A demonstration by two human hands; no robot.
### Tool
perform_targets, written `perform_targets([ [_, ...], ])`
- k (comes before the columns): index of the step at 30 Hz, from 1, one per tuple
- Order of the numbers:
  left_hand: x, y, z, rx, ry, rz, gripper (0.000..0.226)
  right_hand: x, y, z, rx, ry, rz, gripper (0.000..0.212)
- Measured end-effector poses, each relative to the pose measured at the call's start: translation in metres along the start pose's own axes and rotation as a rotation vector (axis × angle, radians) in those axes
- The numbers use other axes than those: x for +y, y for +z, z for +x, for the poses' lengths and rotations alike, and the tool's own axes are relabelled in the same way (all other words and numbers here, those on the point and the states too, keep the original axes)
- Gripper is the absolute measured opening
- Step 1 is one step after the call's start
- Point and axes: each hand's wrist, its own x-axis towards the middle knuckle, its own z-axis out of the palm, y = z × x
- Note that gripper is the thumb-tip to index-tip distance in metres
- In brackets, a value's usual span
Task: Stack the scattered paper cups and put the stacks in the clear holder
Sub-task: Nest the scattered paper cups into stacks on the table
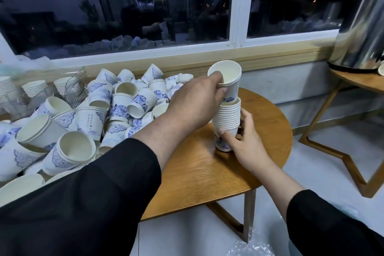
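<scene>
On the round wooden desk [199, 172], near its far edge, the stack of nested cups [227, 122] is standing upright. Right hand [245, 147] is holding the stack low, grip curled round the bottom cup with thumb in front and fingers behind, probably to keep the tall column from tipping while more gets added. Left hand [197, 104] is pinching a single cup [227, 80] at its rim, thumb outside and a finger inside; the cup's base is sitting tilted in the stack's mouth, not fully seated, so it likely needs pushing down straight. At left, the scattered pile [89, 116] is lying mostly on its sides, some cups already nested in short runs. Behind it the clear holder [75, 83] is already holding several stacks, rims up; how full it is cannot be told.
</scene>
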Motion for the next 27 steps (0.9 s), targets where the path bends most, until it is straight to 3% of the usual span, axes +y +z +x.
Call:
perform_targets([
  [7, 0.0, -0.011, 0.002, -0.075, 0.013, 0.078, 0.021, 0.001, 0.001, 0.002, -0.024, 0.001, 0.003, 0.077],
  [9, -0.001, -0.01, 0.001, -0.116, -0.029, 0.046, 0.032, 0.002, 0.0, 0.002, -0.024, 0.009, 0.008, 0.078],
  [11, -0.006, -0.007, -0.003, -0.041, -0.126, -0.064, 0.039, 0.003, 0.0, 0.002, -0.014, 0.013, 0.011, 0.082],
  [14, -0.032, -0.001, -0.006, 0.125, -0.297, -0.084, 0.027, 0.004, 0.0, 0.003, -0.026, 0.008, -0.002, 0.089],
  [18, -0.074, 0.015, -0.013, -0.018, -0.438, 0.077, 0.033, 0.002, 0.0, 0.005, -0.068, 0.009, -0.004, 0.09],
  [27, -0.082, 0.061, -0.005, -0.207, -0.306, 0.288, 0.027, 0.003, 0.001, 0.007, -0.091, 0.023, -0.03, 0.09],
])
